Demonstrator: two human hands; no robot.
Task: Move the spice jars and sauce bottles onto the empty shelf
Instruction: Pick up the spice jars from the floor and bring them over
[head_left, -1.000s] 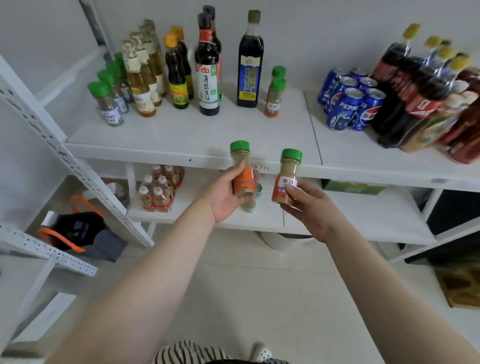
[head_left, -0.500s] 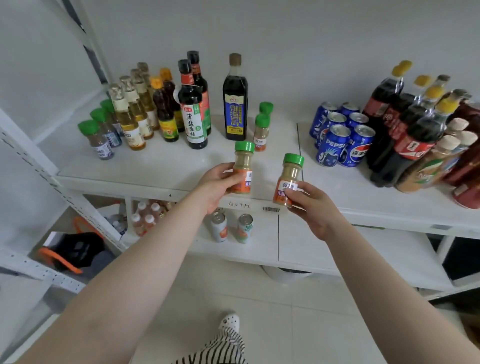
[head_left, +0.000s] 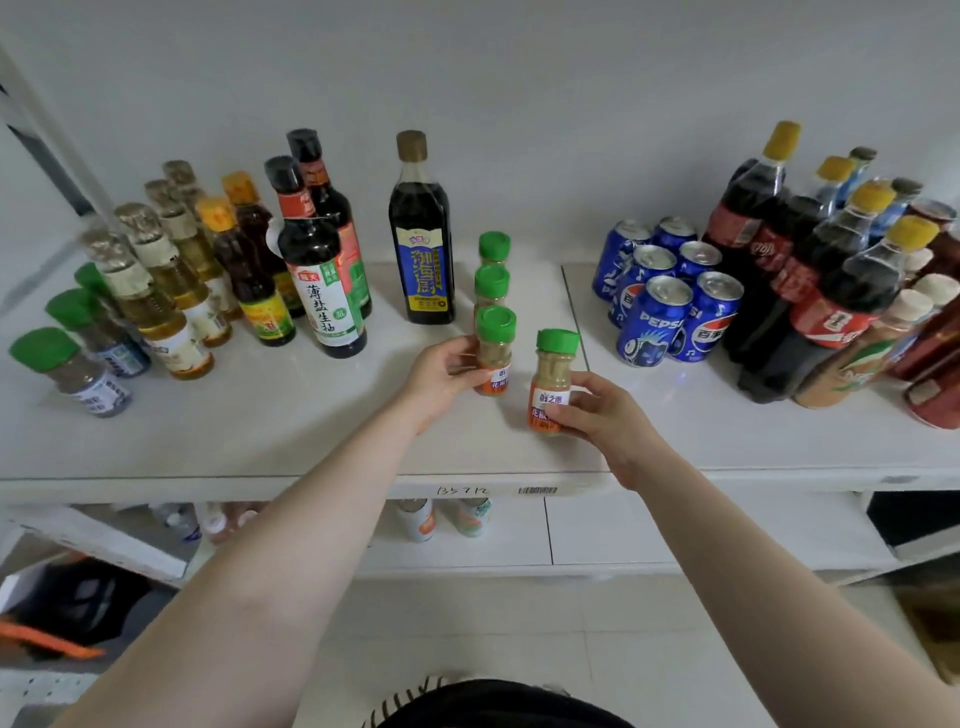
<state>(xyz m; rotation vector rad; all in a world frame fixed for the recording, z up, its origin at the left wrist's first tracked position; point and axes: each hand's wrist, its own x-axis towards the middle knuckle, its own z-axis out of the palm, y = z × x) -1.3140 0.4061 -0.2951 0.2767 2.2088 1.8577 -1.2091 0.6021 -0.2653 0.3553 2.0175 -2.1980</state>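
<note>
Head view: each hand grips a green-capped spice jar over the shelf (head_left: 291, 431), left hand (head_left: 441, 376) one jar (head_left: 494, 351), right hand (head_left: 602, 415) another (head_left: 553, 382).

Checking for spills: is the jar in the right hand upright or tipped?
Upright: the spice jar in the right hand has its green cap straight above its label.
</note>
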